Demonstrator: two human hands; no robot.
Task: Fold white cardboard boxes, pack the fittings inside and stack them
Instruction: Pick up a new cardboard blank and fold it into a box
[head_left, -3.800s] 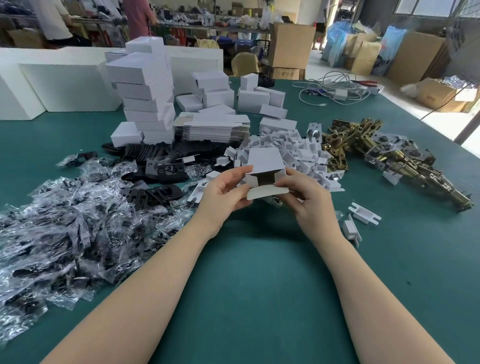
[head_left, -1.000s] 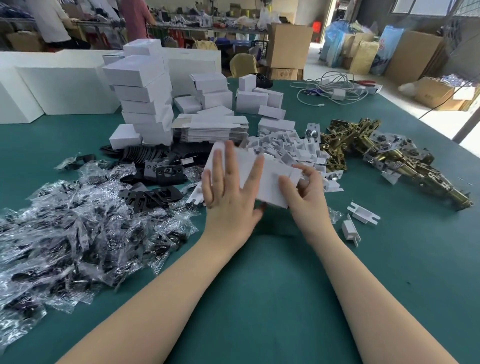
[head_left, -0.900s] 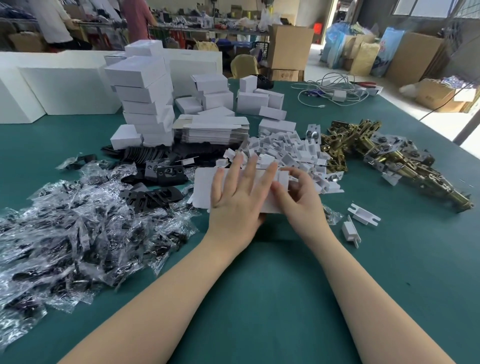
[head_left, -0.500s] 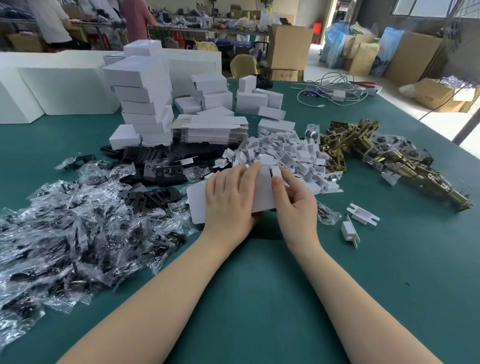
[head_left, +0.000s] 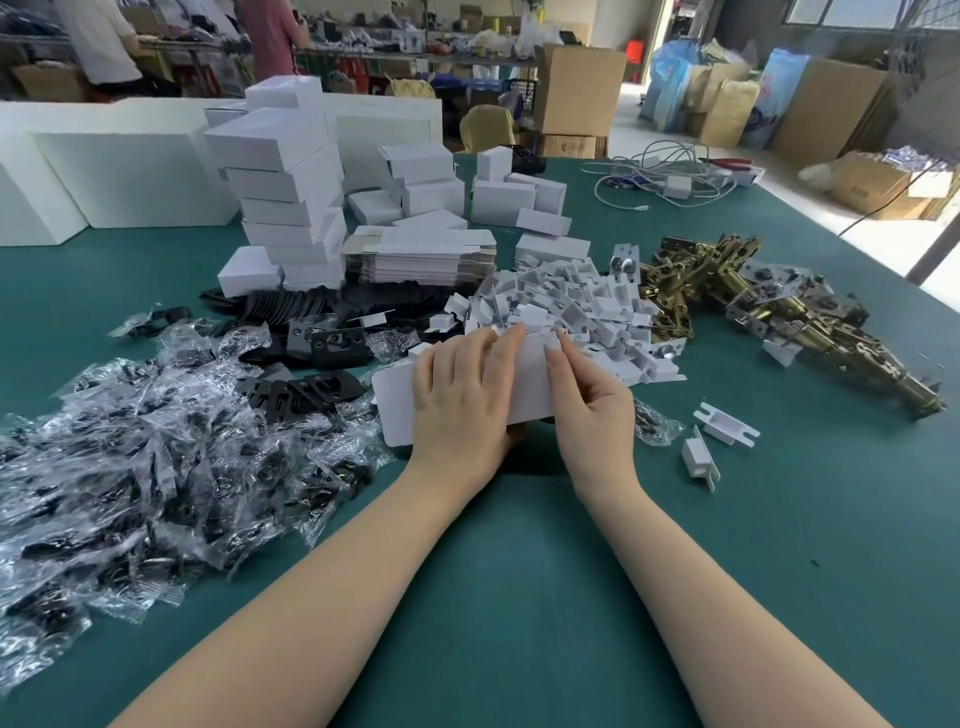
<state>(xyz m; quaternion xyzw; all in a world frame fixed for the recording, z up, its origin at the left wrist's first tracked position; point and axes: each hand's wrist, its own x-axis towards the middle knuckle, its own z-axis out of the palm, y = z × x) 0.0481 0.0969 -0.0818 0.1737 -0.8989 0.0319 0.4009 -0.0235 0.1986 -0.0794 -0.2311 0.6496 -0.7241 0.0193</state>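
A white cardboard box (head_left: 530, 382) lies crosswise just above the green table (head_left: 519, 597), its rounded flap sticking out to the left. My left hand (head_left: 462, 395) lies over its middle, fingers straight on top and thumb underneath. At the box's right end, my right hand (head_left: 592, 410) pinches the end flap with its fingertips. Behind the box is a heap of white inserts (head_left: 571, 306). Brass latch fittings (head_left: 779, 312) lie to the right. A tall stack of folded boxes (head_left: 285, 197) stands at the back left, with flat box blanks (head_left: 421, 254) beside it.
Bagged black parts (head_left: 130, 457) cover the left of the table, with loose black plates (head_left: 332, 343) behind them. Two loose white inserts (head_left: 727, 423) lie right of my hands. White foam blocks (head_left: 130, 166) and cables (head_left: 665, 176) sit at the back. People stand far behind.
The box was turned from flap-up between both hands to lying crosswise. It came down and nearer to me, and my right fingers moved onto its right end flap.
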